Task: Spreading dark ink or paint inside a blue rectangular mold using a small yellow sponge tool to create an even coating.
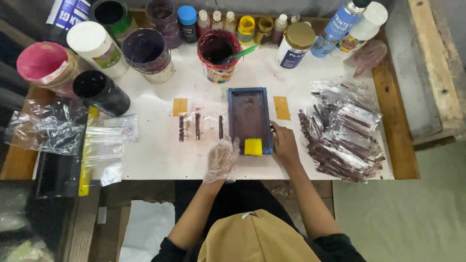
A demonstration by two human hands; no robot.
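The left hand, in a clear plastic glove, rests with loose fingers against the near left corner of the blue frame, gripping nothing. The bare right hand presses on the frame's near right corner, fingers curled over the edge. The frame lies mid-desk, its long axis running from the near edge toward the far edge, directly ahead between both hands. A yellow block sits at its near end, just beside the left hand, which is slightly nearer.
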